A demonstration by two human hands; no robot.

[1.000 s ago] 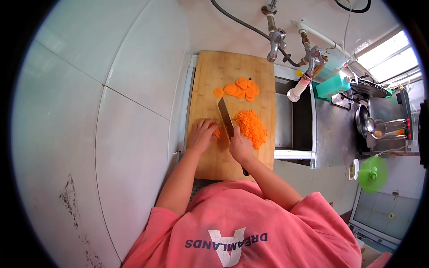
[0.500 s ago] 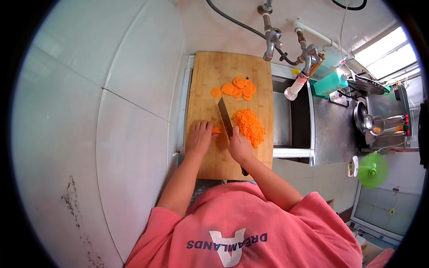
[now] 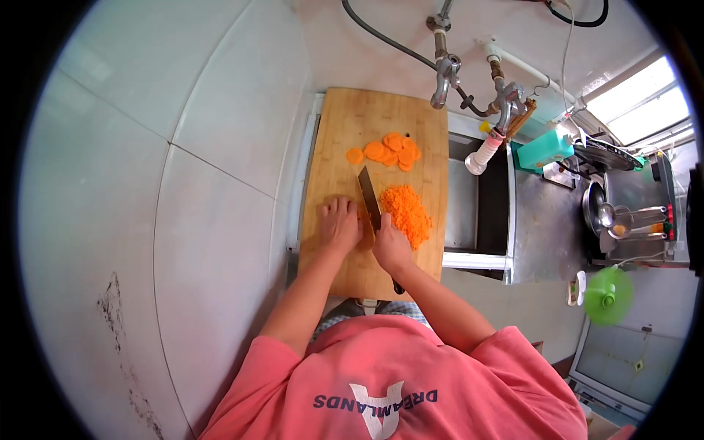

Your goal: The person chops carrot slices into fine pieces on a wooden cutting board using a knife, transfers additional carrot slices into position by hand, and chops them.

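My right hand is closed around a kitchen knife. Its blade points away from me across the wooden cutting board, and the end of its dark handle shows below my hand. Left of the blade, my left hand rests on the board with its fingers curled down over a piece of carrot, which is almost wholly hidden. A heap of finely chopped carrot lies just right of the blade. Farther up the board, several round carrot slices overlap in a loose group, with one slice apart at the left.
The board bridges a sink, seen at its right. Two taps reach out from the wall above. A tiled wall stands close on the left. On the metal counter are a teal bottle and pans; a green fan is nearby.
My left hand has shifted slightly right, nearer the blade, and covers the carrot piece that showed at its fingertips. The knife stays in my right hand at a similar angle. The view has shifted slightly.
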